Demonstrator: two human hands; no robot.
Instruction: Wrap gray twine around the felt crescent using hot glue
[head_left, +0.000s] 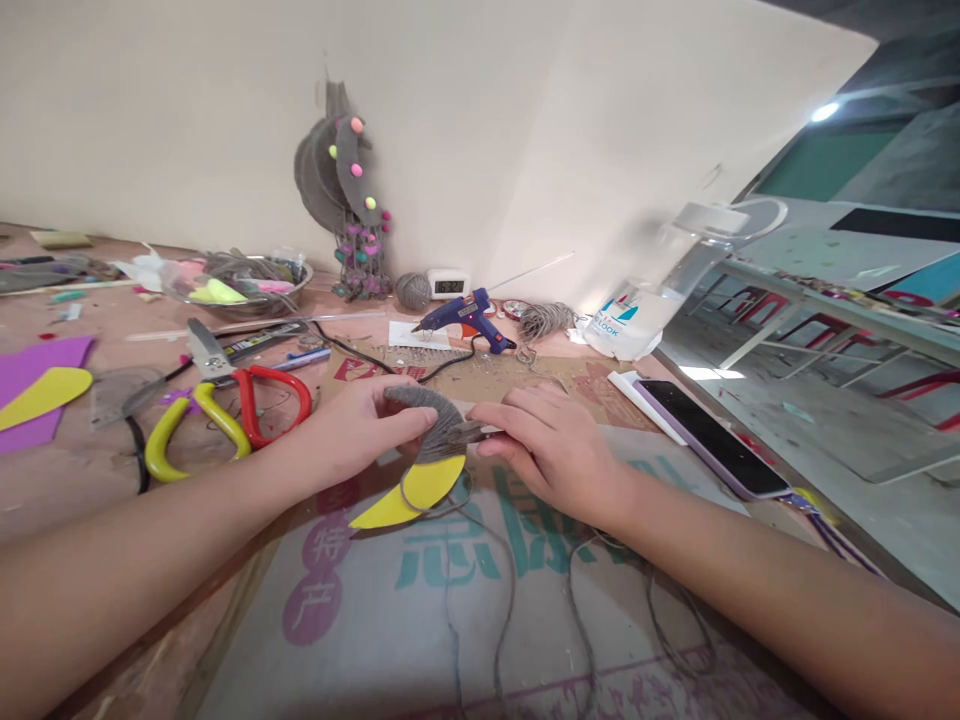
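Before a pale wall [480,120], over a printed sheet [360,640] on a cluttered table [75,485], the left hand [369,425] pinches the yellow crescent [433,482] by its part wrapped in grey yarn [436,425], seemingly to steady it, while the right hand [551,440] grips an unclear grey piece [466,432] at its edge.

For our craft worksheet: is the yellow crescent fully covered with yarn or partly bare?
Partly bare: grey yarn wraps its upper part, held by the left hand; the crescent's lower, pointed end shows yellow.
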